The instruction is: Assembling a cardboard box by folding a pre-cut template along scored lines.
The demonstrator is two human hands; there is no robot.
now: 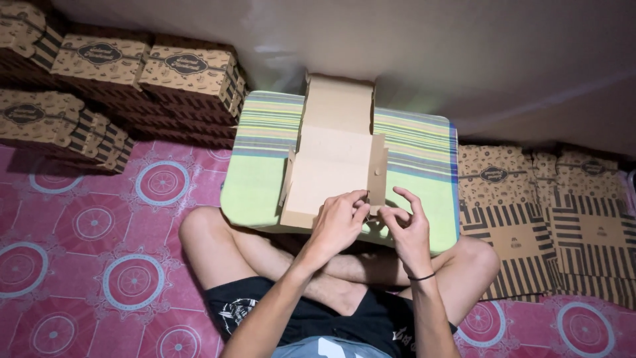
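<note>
My left hand [339, 222] pinches the near right corner of the flat cardboard box blank [331, 162], fingers closed on its edge. My right hand [405, 229] curls just beside it, fingertips touching the side flap [377, 169]; whether it grips, I cannot tell. The blank lies along the middle of the striped cushion [258, 179], reaching its far edge. Folded boxes [119, 66] are stacked on the floor beyond the cushion's far left corner.

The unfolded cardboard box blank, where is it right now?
In the head view, the cardboard box blank lies centre frame on the striped cushion, with the left hand and right hand pinching its near right corner.
</note>
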